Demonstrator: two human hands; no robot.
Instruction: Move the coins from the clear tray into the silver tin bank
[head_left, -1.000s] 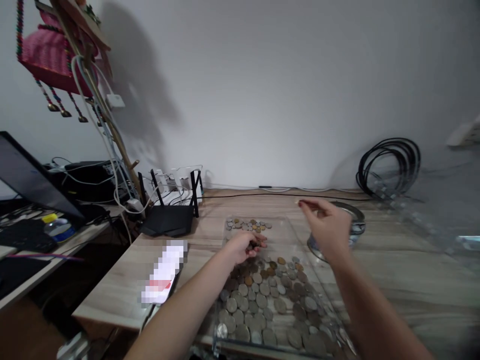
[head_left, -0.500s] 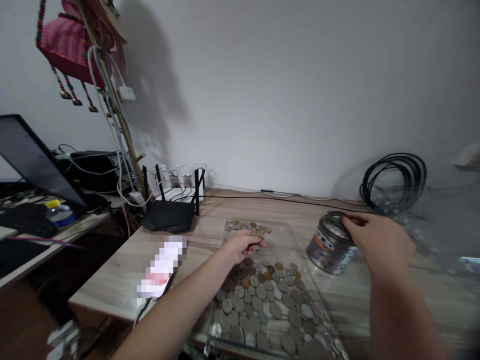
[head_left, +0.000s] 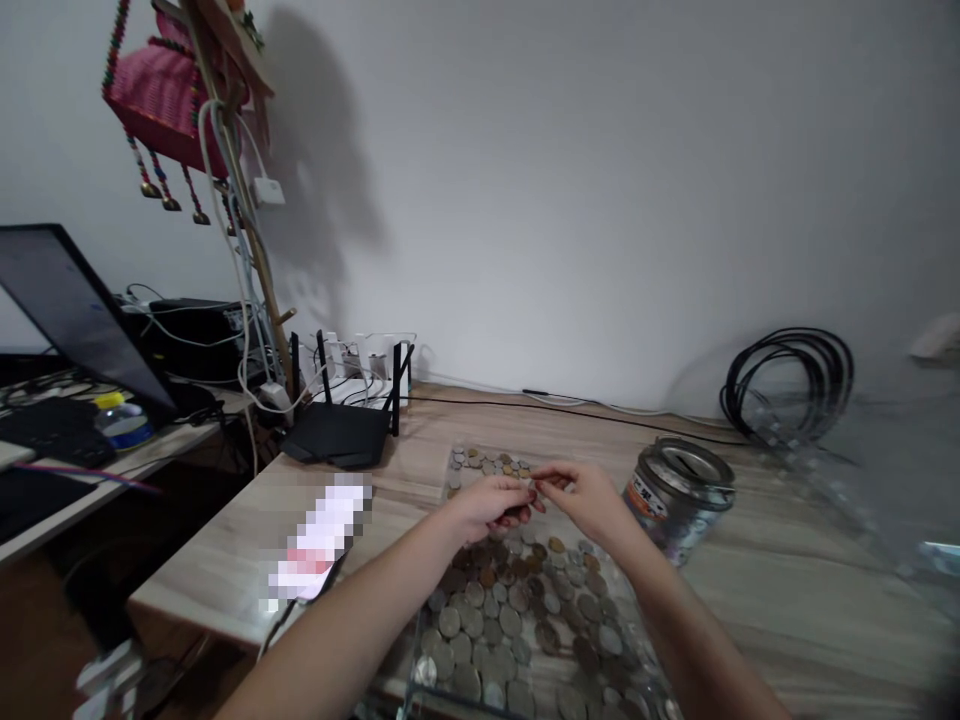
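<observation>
Our left hand (head_left: 499, 508) curls loosely, our right hand (head_left: 583, 497) pinches against it; we cannot tell what they hold. Coins (head_left: 471, 621) fill the near clear tray (head_left: 546, 668) below; a slotted tin (head_left: 679, 505) stands right.

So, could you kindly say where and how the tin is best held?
I'd probably grip the tin around its side wall, below the rim, bringing the right hand in from the right: it stands upright, its body is round, and the coins lie to its left.
</observation>
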